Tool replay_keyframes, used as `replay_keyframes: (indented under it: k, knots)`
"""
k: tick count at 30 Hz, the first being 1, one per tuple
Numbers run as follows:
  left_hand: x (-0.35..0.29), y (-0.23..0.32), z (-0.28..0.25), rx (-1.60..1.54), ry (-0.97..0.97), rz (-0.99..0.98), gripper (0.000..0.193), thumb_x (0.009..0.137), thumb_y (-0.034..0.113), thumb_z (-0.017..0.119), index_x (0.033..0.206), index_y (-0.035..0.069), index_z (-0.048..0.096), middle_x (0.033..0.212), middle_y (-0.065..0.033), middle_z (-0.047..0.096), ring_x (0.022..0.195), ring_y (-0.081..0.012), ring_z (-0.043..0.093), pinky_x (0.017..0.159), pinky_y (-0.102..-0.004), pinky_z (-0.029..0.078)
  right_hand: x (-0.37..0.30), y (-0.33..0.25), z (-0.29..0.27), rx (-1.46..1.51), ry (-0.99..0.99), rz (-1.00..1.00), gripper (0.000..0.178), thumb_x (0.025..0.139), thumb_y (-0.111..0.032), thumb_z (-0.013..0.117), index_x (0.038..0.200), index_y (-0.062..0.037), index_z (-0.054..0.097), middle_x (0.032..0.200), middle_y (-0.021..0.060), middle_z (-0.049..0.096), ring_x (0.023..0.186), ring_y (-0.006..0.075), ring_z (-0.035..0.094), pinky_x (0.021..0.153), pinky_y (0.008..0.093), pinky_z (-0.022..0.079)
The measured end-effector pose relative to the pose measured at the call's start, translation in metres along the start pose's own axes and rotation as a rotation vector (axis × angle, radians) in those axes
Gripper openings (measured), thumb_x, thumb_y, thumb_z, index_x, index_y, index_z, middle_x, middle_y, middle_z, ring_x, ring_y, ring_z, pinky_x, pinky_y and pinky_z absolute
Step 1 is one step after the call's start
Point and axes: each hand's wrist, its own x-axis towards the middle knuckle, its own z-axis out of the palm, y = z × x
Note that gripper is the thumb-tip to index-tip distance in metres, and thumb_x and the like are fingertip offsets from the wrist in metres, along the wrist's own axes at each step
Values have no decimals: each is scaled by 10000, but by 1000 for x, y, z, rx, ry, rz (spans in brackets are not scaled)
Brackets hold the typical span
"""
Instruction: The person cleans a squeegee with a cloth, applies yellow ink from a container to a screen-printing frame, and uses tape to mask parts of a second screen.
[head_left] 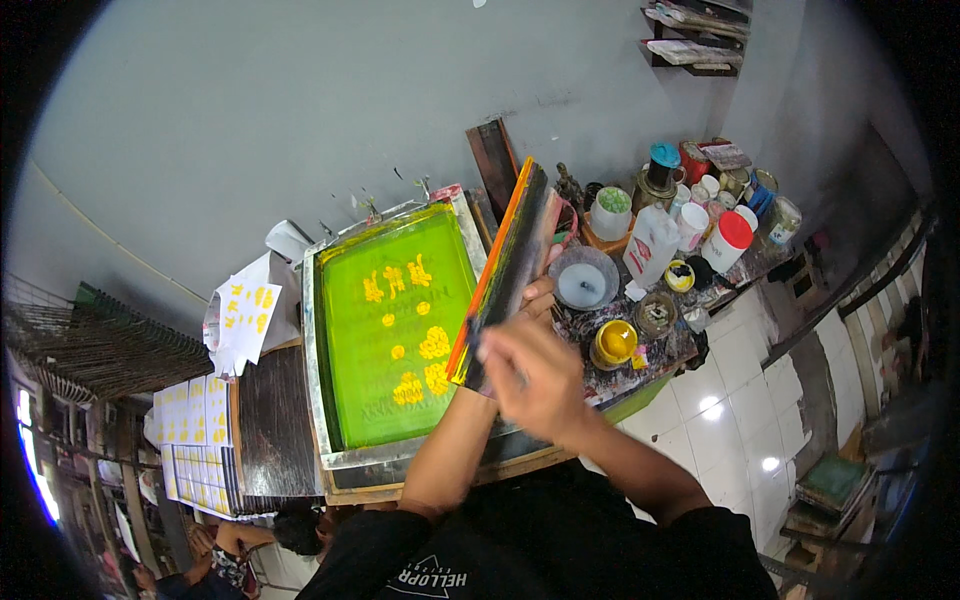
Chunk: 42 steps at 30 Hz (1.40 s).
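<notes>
A long squeegee with an orange blade edge and a dark, ink-stained body stands tilted in front of me. My left hand grips it from behind; only some fingers show past its right side. Close against the squeegee's lower end is my right hand, blurred, with its fingers closed. A small dark piece shows at those fingertips, too smeared to name. Left of the squeegee lies a screen-printing frame with green mesh. Yellow motifs show on the mesh, and yellow ink lines its far edge.
Right of the frame, a stained bench carries a grey bowl, a yellow ink pot, a white jug and a red-lidded tub. Printed sheets lie at left, near a drying rack. Another person is at lower left.
</notes>
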Motion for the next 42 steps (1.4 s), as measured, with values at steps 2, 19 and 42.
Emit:
replay_keyframes:
  k: [2, 19, 42]
  knots:
    - [8, -14, 18, -49, 117, 122, 470, 1060, 226, 381, 1466, 1, 308, 901, -113, 475, 703, -205, 509, 620, -321, 465, -13, -15, 2, 19, -18, -27, 144, 812, -2, 709, 951, 18, 676, 887, 142, 677, 778, 314, 674, 687, 391, 543]
    - [9, -35, 39, -1, 440, 323, 562, 1057, 231, 417, 1537, -7, 250, 928, -94, 481, 778, -190, 503, 668, -312, 490, 5, 10, -3, -38, 101, -1, 168, 807, -12, 717, 966, 15, 668, 892, 123, 668, 760, 321, 666, 692, 394, 543]
    - [129, 136, 81, 1500, 813, 785, 237, 979, 156, 626, 1151, 2, 571, 1022, -85, 664, 909, -203, 668, 828, -360, 539, -220, 295, -202, -896, 15, 847, 143, 834, -65, 622, 915, 9, 712, 883, 240, 698, 824, 402, 699, 742, 452, 551]
